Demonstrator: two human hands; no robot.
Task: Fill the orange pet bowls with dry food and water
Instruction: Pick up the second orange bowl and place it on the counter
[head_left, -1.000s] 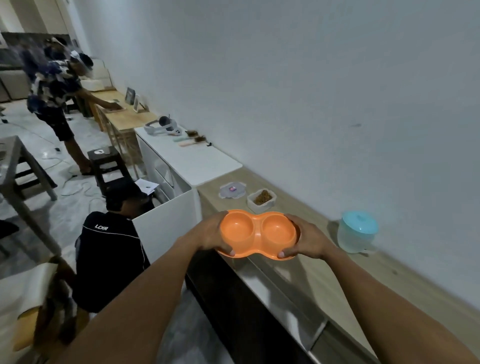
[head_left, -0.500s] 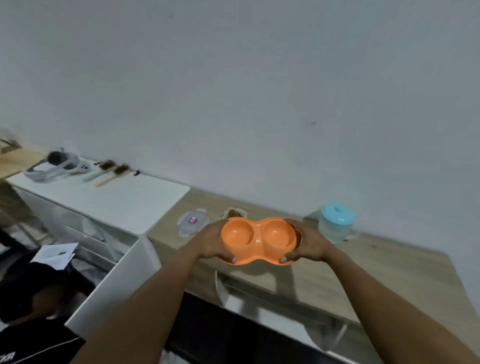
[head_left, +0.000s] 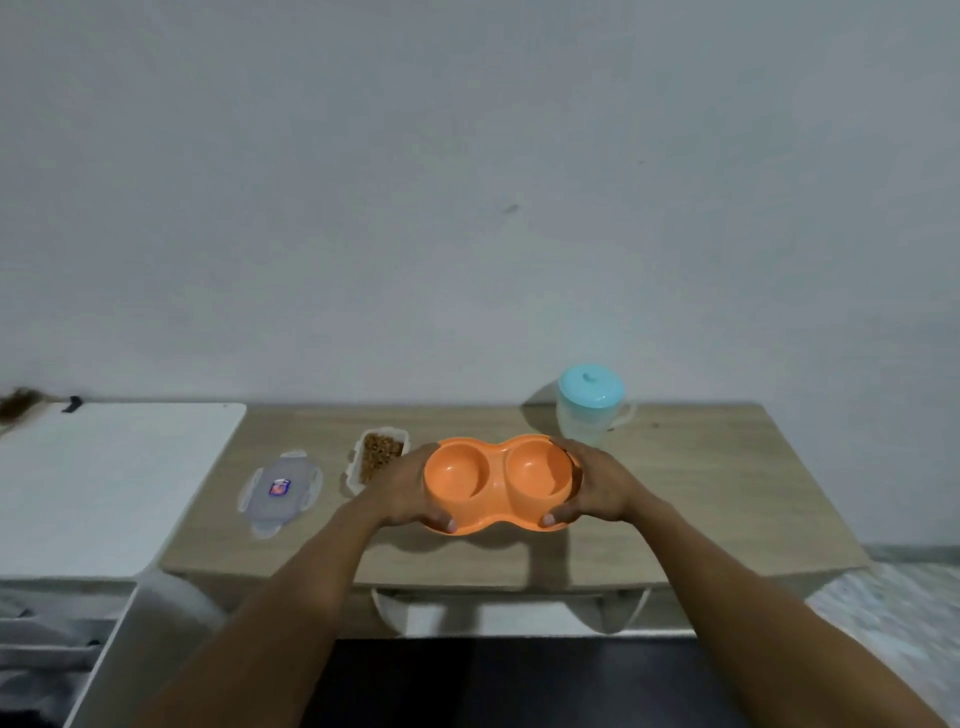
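An orange double pet bowl (head_left: 498, 480) with two empty round wells is held just above the wooden counter (head_left: 701, 499). My left hand (head_left: 402, 491) grips its left end and my right hand (head_left: 597, 488) grips its right end, thumbs curled over the front rim. Left of the bowl stands an open white container of brown dry food (head_left: 378, 456), partly hidden by my left hand. A clear jug with a light blue lid (head_left: 589, 402) stands behind the bowl, near the wall.
The container's clear lid (head_left: 280, 488) lies flat at the counter's left end. A white cabinet top (head_left: 104, 483) adjoins the counter on the left, with its door open below. The wall runs close behind. Tiled floor shows at the right.
My view has swung right to face the counter squarely. Both hands still hold the bowl, which is now lower and over the counter's middle.
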